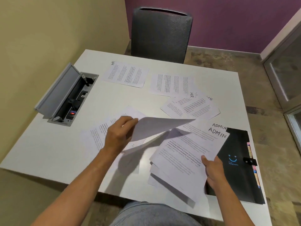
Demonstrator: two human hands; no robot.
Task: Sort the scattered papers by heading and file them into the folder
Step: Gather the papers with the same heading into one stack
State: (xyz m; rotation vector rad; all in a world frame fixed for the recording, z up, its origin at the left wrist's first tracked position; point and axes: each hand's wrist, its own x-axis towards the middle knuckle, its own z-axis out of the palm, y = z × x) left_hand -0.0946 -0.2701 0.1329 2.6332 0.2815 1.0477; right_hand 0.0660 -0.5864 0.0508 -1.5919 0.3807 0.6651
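White table [48,144] — left hand [119,136] lifting sheet [156,126], right hand [211,170] gripping ADMIN stack [187,154]

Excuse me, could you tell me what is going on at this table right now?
A person is sorting papers by heading. The left hand lifts one sheet, while the right hand holds a stack headed ADMIN. Sheets marked HR lie across the white table. The black folder sits closed at the right.
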